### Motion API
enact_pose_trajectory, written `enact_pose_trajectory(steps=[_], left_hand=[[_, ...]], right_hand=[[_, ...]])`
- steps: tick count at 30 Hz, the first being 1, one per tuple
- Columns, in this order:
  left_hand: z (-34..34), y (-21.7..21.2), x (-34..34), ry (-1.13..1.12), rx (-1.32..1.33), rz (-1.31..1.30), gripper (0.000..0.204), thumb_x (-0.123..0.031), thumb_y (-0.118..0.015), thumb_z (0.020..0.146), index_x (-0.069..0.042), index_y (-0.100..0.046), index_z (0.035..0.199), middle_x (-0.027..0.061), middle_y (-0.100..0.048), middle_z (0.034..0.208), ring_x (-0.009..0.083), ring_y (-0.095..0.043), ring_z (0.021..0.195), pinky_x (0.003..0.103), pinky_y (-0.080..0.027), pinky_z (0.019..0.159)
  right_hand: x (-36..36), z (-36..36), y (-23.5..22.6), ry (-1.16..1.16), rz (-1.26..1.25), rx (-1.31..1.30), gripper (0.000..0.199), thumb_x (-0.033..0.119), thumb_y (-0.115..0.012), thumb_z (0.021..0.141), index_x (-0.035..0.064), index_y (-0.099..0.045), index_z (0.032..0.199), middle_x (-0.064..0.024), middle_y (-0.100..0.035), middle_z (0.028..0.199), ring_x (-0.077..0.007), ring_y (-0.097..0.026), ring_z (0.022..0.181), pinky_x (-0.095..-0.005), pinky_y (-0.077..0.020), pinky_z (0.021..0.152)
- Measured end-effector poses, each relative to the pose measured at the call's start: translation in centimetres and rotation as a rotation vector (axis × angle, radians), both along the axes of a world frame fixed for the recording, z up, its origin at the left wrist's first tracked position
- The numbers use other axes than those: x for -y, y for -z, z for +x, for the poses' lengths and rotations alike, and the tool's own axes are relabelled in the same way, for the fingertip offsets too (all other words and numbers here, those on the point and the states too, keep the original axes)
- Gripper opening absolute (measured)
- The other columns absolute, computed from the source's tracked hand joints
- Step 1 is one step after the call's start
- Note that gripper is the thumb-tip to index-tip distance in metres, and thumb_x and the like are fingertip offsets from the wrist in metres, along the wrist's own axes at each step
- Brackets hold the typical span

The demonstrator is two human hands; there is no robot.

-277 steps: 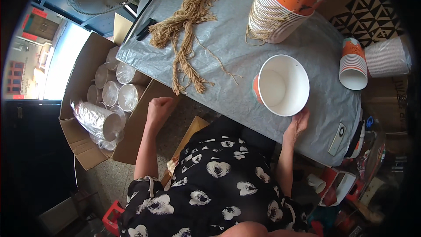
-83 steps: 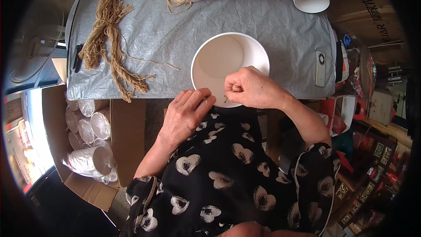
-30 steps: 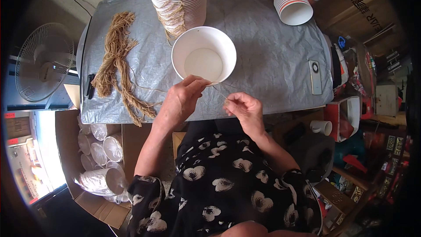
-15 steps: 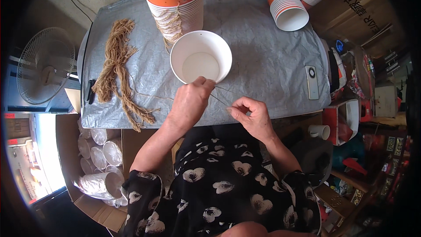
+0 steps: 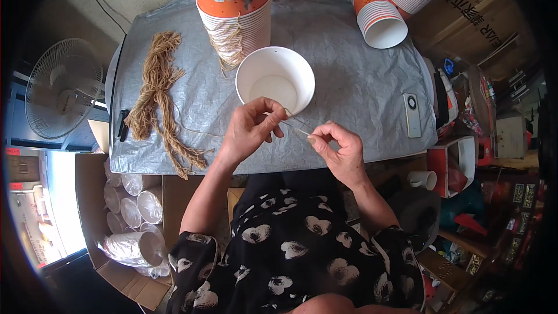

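An open white paper bucket (image 5: 247,78) stands at the middle of the table, a small hole near its far rim. In front of its near rim, my left hand (image 5: 253,128) is closed in a pinch, with a bit of tan twine (image 5: 288,113) at its fingertips. My right hand (image 5: 342,152), to the right and a little nearer, pinches a thin wire-like tool (image 5: 302,130) with a pale part by the fingers; its exact kind is too fine to make out. Left of the bucket lies a loose bundle of tan twine (image 5: 154,90).
Behind the bucket rises a tall stack of orange-and-white buckets (image 5: 232,23) draped with twine strands. More stacked buckets (image 5: 383,20) lie at the far right, a phone (image 5: 412,115) nearer. A fan (image 5: 61,90) and a carton of wrapped cups (image 5: 93,197) are on the left.
My left hand has come away from the bucket's near rim and turned, its fingers now in front of it. My right hand has shifted slightly right with the thin tool.
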State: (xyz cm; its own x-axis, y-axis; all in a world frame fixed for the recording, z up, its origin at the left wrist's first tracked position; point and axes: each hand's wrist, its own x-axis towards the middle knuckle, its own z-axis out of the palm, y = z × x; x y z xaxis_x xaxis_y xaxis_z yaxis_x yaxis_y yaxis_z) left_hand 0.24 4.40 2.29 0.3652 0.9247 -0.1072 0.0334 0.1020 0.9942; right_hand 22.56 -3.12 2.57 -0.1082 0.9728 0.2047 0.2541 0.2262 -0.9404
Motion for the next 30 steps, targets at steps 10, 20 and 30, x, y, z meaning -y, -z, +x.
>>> enact_pose_trajectory(steps=[10, 20, 30], left_hand=[[0.7, -3.1, -1.0, 0.276, 0.317, -0.196, 0.026, -0.028, -0.063, 0.104, -0.002, -0.065, 0.107, 0.0042, -0.071, 0.098, 0.0088, -0.069, 0.077, 0.019, -0.044, 0.056], [0.2, -4.2, -0.7, 0.343, 0.303, -0.169, 0.033, -0.032, -0.055, 0.108, -0.001, -0.066, 0.115, 0.0068, -0.073, 0.101, 0.0113, -0.072, 0.079, 0.021, -0.051, 0.057], [-0.5, -3.3, -0.8, 0.333, 0.234, -0.121, 0.024, -0.021, -0.059, 0.106, 0.001, -0.067, 0.113, 0.0063, -0.073, 0.095, 0.0106, -0.071, 0.081, 0.023, -0.056, 0.066]], right_hand=[[-3.4, -1.6, -4.2, -0.011, 0.366, 0.141, 0.012, 0.005, -0.079, 0.087, 0.0017, -0.069, 0.095, -0.0061, -0.065, 0.104, -0.0170, -0.064, 0.090, -0.0309, -0.0529, 0.075], [-4.9, -1.8, -4.5, -0.074, 0.114, -0.155, 0.021, 0.021, -0.062, 0.104, -0.0001, -0.065, 0.104, -0.0088, -0.066, 0.111, -0.0114, -0.063, 0.098, -0.0280, -0.0511, 0.086], [-4.5, -1.5, -5.6, -0.100, -0.215, -0.072, 0.023, 0.022, -0.054, 0.109, 0.0011, -0.058, 0.100, 0.0008, -0.057, 0.076, -0.0049, -0.051, 0.070, -0.0231, -0.0442, 0.064]])
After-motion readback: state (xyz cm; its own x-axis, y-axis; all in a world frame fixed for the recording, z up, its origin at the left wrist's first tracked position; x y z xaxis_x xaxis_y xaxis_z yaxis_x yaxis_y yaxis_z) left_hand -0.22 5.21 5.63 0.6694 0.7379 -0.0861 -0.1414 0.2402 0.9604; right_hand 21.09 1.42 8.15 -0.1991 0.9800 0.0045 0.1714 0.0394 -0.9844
